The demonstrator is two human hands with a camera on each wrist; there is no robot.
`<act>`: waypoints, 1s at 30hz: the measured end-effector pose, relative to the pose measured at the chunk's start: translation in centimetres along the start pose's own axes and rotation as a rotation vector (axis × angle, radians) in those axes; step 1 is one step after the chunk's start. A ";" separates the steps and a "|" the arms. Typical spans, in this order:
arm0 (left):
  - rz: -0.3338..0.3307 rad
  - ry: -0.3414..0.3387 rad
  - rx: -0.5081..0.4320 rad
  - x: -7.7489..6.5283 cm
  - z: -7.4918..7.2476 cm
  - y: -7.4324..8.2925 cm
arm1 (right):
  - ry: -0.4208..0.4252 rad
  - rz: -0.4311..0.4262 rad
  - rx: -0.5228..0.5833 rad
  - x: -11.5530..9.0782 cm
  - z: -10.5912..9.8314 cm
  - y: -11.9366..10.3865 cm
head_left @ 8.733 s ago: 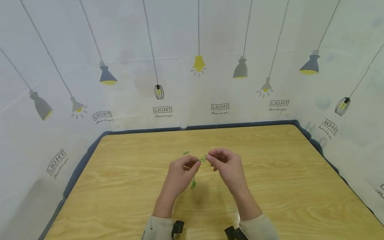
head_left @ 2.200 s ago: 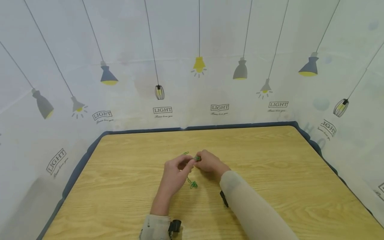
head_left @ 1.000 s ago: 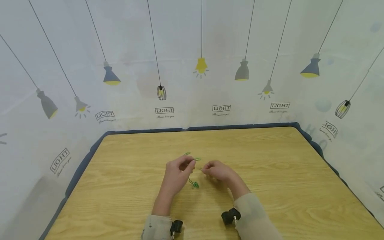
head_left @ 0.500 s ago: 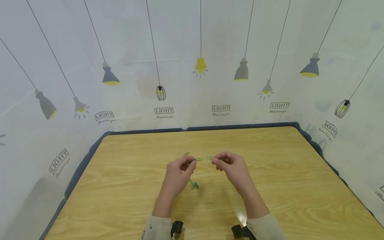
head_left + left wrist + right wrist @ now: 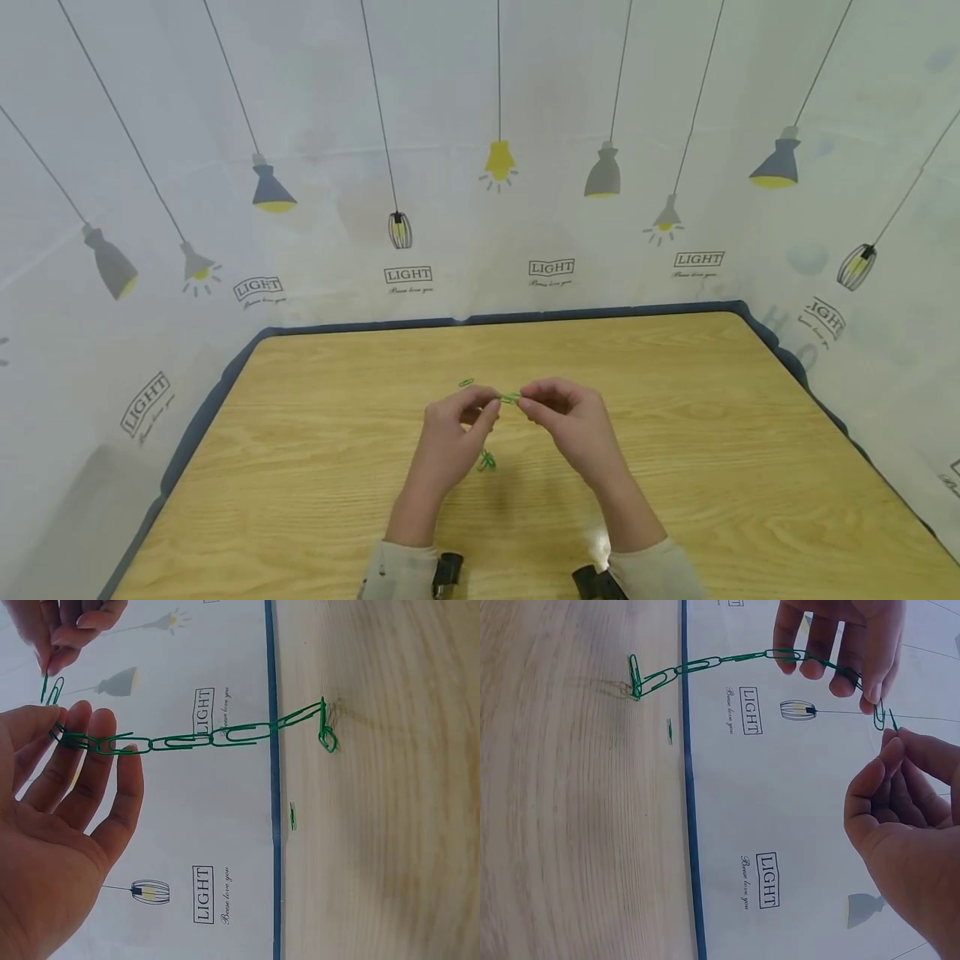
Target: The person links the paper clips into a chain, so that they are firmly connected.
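Note:
A chain of green paper clips point(image 5: 240, 735) hangs from my left hand point(image 5: 450, 433), which pinches it near its upper end between thumb and index finger. The chain's lower end rests bunched on the table. Its top clip point(image 5: 879, 716) sticks out past the left fingertips toward the right. My right hand point(image 5: 573, 425) pinches a single green paper clip point(image 5: 893, 720) by one end, thumb against index finger. That clip points at the chain's top clip and overlaps it in the head view. Both hands are raised above the table.
One loose green paper clip point(image 5: 467, 382) lies on the wooden table point(image 5: 315, 433), beyond the left hand. A dark blue edging point(image 5: 360, 327) runs along the table's far side. Behind it hangs a pale cloth point(image 5: 442, 100) printed with lamps.
About a second ago the right hand was lower with its clip; it rose and moved out to the right, then came left, bringing the clip to the chain's top clip. The left hand keeps its pinch.

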State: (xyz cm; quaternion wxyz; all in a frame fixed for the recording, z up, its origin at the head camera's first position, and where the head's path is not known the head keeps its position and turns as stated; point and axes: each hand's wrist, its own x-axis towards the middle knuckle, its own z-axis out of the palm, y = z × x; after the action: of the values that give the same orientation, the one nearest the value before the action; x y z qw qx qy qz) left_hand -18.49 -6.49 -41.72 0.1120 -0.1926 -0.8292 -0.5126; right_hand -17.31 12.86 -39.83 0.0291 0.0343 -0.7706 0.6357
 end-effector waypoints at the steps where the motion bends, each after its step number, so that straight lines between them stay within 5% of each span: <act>1: 0.003 0.000 -0.001 0.0 0.0 0.1 | 0.002 -0.004 -0.001 0.0 0.1 0.0; 30: -0.013 -0.002 -0.035 0.0 -0.1 0.5 | 0.036 0.058 -0.040 -0.1 -0.5 0.0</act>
State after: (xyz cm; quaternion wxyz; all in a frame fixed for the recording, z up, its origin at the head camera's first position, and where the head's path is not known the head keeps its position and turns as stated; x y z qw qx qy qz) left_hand -18.26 -6.41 -41.31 0.1045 -0.1898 -0.8215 -0.5275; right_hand -17.24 13.34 -39.79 0.0252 -0.0003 -0.7832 0.6213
